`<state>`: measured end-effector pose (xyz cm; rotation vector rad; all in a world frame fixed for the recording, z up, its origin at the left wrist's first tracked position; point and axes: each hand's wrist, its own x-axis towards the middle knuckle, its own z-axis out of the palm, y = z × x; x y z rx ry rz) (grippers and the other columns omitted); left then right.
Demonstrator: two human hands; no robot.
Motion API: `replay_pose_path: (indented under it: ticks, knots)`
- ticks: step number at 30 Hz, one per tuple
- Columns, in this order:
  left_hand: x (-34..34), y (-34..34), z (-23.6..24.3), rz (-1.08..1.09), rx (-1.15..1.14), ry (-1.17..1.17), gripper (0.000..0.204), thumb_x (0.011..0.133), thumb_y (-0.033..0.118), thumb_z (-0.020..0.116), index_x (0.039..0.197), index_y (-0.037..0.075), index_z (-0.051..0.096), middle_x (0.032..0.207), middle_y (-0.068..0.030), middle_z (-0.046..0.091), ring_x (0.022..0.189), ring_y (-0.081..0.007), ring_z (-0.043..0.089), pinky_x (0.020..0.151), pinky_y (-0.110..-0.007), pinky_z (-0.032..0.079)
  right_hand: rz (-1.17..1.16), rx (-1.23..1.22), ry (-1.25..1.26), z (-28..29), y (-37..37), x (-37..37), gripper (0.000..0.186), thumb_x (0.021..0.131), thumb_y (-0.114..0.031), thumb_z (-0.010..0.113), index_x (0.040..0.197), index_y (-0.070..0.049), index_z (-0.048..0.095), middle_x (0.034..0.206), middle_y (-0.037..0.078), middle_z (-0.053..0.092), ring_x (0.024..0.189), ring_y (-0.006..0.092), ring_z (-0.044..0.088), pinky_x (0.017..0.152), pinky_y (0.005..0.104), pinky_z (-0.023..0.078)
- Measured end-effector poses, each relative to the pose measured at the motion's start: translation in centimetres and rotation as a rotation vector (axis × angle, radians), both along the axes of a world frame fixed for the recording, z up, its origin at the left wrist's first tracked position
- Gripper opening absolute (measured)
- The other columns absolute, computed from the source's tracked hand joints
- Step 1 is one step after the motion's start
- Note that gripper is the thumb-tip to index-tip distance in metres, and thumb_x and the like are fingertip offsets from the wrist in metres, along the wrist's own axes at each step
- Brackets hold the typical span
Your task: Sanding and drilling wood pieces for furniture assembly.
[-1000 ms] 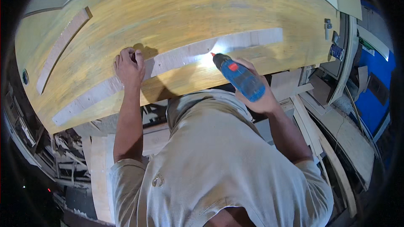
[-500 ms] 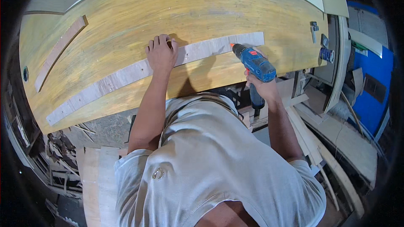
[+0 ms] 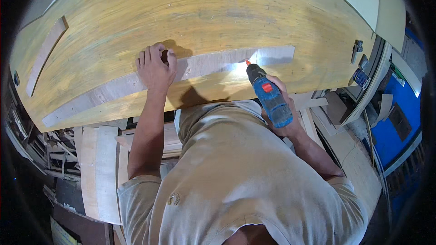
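Observation:
A long pale wooden strip (image 3: 206, 65) lies across the yellowish wood-topped bench. My left hand (image 3: 156, 69) rests over the strip left of its middle, its fingers curled and the thumb bent toward them. A dark spot shows between thumb and forefinger; whether it is an object or shadow I cannot make out. My right hand (image 3: 287, 109) is wrapped round the handle of a blue cordless drill (image 3: 271, 97). The drill's orange-red tip is at the strip's near part, right of its middle, and a bright light falls there. Contact at the tip is too small to judge.
A shorter wooden strip (image 3: 47, 56) lies at the bench's (image 3: 218, 16) left. Small tools (image 3: 356, 51) and a dark blue roll (image 3: 361, 78) sit near its right edge. Boards (image 3: 106, 172) stand below at left. Stacked planks and a blue panel (image 3: 399, 129) are at right.
The drill has swung to point more directly away from me, and its tip has shifted left along the strip. Its light now shines on the wood. My left hand keeps its place on the strip.

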<state>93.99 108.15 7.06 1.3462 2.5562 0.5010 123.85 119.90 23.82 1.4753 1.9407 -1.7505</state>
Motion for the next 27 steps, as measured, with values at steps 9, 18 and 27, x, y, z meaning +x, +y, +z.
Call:
replay_pose_path:
  ticks: [9,18,27]
  knots:
    - [-0.1,0.4,0.2,-0.035,-0.068,0.047,0.021,0.083,0.03,0.063,0.09,0.011,0.059,0.085,-0.0056,0.058,0.081,-0.028,0.054,0.077,-0.042,0.041,0.095,-0.133,-0.089,-0.3,2.2,-0.4,0.073,0.08,-0.017,0.071,0.144,-0.02,0.036,0.122,0.021,0.062,0.104,0.0355,0.066,0.092,0.0373,0.05]
    - [0.4,0.0,-0.3,-0.045,0.024,0.065,0.013,0.084,0.022,0.061,0.09,0.011,0.058,0.079,-0.0041,0.057,0.078,-0.0265,0.055,0.075,-0.041,0.042,0.045,-0.138,0.009,1.5,3.6,2.6,0.075,0.077,-0.011,0.07,0.144,-0.018,0.038,0.123,0.02,0.061,0.109,0.0332,0.064,0.096,0.0357,0.047]
    - [0.5,-0.1,-0.4,0.011,-0.02,0.095,0.013,0.086,0.023,0.06,0.091,0.011,0.058,0.081,-0.0057,0.059,0.08,-0.0282,0.056,0.077,-0.042,0.042,-0.456,0.015,0.125,-0.5,3.1,12.5,0.082,0.073,0.011,0.055,0.147,-0.013,0.029,0.102,0.008,0.056,0.079,0.0145,0.059,0.069,0.0298,0.054]
